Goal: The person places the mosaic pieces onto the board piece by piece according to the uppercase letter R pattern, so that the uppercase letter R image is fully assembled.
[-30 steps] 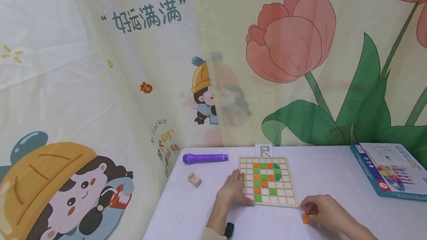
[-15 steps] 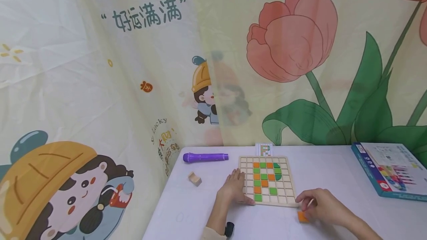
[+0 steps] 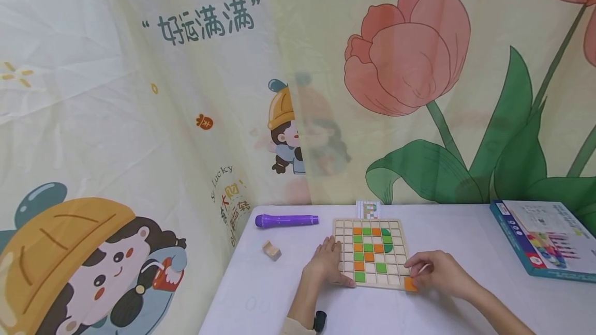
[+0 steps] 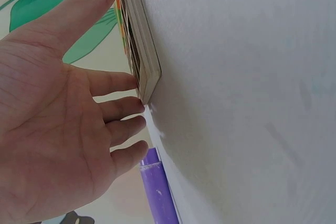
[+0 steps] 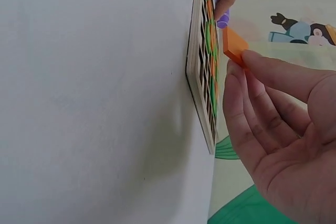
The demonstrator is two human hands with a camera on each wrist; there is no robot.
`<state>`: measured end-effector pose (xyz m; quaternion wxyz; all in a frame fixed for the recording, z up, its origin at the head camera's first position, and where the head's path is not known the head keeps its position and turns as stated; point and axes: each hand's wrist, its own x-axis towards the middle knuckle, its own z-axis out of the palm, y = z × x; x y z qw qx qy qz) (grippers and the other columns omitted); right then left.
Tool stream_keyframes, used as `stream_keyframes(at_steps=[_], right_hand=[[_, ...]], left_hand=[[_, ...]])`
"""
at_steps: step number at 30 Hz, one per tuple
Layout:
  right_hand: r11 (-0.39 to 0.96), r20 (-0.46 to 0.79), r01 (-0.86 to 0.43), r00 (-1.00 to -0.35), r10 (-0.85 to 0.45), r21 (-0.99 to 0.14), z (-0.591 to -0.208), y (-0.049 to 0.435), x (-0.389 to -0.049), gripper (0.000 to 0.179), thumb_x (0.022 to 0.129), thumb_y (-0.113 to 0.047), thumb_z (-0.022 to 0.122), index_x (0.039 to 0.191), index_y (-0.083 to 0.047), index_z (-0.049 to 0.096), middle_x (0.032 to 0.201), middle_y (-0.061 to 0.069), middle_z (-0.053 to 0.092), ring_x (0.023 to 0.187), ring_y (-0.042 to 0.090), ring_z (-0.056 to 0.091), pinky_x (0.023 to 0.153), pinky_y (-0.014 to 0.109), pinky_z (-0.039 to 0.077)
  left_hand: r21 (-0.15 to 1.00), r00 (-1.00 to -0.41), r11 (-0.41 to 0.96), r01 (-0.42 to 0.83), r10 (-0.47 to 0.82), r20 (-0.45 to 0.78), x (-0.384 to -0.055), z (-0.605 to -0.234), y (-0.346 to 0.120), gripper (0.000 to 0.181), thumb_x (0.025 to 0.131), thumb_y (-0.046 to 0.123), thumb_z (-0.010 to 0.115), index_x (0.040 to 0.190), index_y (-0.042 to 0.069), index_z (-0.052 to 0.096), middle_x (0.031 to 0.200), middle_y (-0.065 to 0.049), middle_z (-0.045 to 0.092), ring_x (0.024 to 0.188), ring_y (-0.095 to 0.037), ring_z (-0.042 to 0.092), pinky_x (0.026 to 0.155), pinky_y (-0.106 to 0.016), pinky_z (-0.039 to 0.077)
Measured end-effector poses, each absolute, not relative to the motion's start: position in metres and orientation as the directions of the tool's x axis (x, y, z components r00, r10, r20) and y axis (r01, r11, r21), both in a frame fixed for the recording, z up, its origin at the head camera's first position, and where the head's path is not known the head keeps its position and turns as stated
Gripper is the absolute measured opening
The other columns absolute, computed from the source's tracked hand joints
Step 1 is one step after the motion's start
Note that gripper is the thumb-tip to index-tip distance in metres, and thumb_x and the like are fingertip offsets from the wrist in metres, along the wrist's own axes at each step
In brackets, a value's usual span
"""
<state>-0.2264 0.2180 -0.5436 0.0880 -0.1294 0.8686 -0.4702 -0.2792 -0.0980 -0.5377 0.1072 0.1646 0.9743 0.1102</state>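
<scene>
A wooden grid board (image 3: 395,275) lies on the white table, holding orange and green square tiles and dark green curved pieces. My left hand (image 3: 324,262) rests along its left edge with fingers spread; in the left wrist view the hand (image 4: 58,124) touches the board's side (image 4: 149,72). At the board's lower right corner, my right hand (image 3: 442,274) pinches an orange square tile (image 3: 411,284). The right wrist view has this tile (image 5: 234,45) between the thumb and fingers of the right hand (image 5: 283,124), raised beside the board (image 5: 193,66).
Behind the board stands a small pattern card (image 3: 368,209). A purple microphone (image 3: 286,221) and a small wooden block (image 3: 272,250) lie to the left. A flat box (image 3: 545,239) is at the right. Printed curtains (image 3: 321,118) hang behind the table.
My right hand has lifted the orange tile from the table near the front and carried it up and left to the board's lower right corner. The left hand stays in place.
</scene>
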Motion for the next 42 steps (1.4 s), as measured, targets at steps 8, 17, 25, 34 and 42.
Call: stream_keyframes(at_steps=[8,17,25,34,42], right_hand=[[0.470,0.034,-0.185,-0.950,-0.311,-0.863,-0.551,0.203,-0.247,0.030,0.079,-0.003,0.088,0.107,-0.001,0.075,0.085,0.002,0.070,0.077,0.019,0.067,0.065,0.024,0.059],[0.496,-0.007,-0.135,-0.962,-0.274,-0.858,-0.554,0.190,-0.255,0.029,0.079,-0.003,0.089,0.105,-0.002,0.075,0.084,0.002,0.068,0.077,0.020,0.064,0.063,0.025,0.058],[0.531,-0.012,-0.148,-0.959,-0.285,-0.834,-0.559,0.185,-0.253,0.024,0.079,-0.003,0.089,0.098,-0.008,0.075,0.081,0.000,0.067,0.078,0.020,0.061,0.062,0.023,0.055],[0.567,-0.040,-0.102,-0.972,-0.233,-0.817,-0.563,0.181,-0.254,0.026,0.076,-0.004,0.091,0.095,-0.009,0.076,0.076,-0.001,0.067,0.072,0.016,0.062,0.062,0.023,0.054],[0.592,-0.049,-0.070,-0.982,-0.183,-0.803,-0.560,0.178,-0.252,0.024,0.076,-0.004,0.091,0.093,-0.011,0.076,0.074,-0.002,0.068,0.072,0.016,0.063,0.062,0.022,0.052]], left_hand=[[0.268,-0.925,0.920,0.286,0.338,-0.174,-0.280,-0.537,-0.098,0.120,0.067,0.057,0.095,0.157,0.001,0.040,0.168,-0.019,0.032,0.157,-0.032,0.026,0.128,-0.045,0.026],[0.278,-0.923,0.917,0.287,0.342,-0.175,-0.281,-0.539,-0.098,0.120,0.067,0.058,0.094,0.157,0.000,0.040,0.168,-0.019,0.032,0.157,-0.032,0.026,0.128,-0.045,0.026],[0.268,-0.925,0.921,0.281,0.334,-0.179,-0.278,-0.535,-0.098,0.120,0.067,0.057,0.094,0.158,0.001,0.040,0.168,-0.019,0.032,0.157,-0.032,0.026,0.129,-0.046,0.026],[0.267,-0.925,0.922,0.282,0.334,-0.178,-0.278,-0.536,-0.098,0.119,0.068,0.057,0.094,0.157,0.000,0.040,0.167,-0.020,0.032,0.157,-0.032,0.026,0.128,-0.046,0.026],[0.263,-0.924,0.922,0.284,0.337,-0.181,-0.279,-0.536,-0.098,0.119,0.069,0.054,0.095,0.158,-0.001,0.039,0.168,-0.022,0.031,0.157,-0.034,0.026,0.129,-0.044,0.025]])
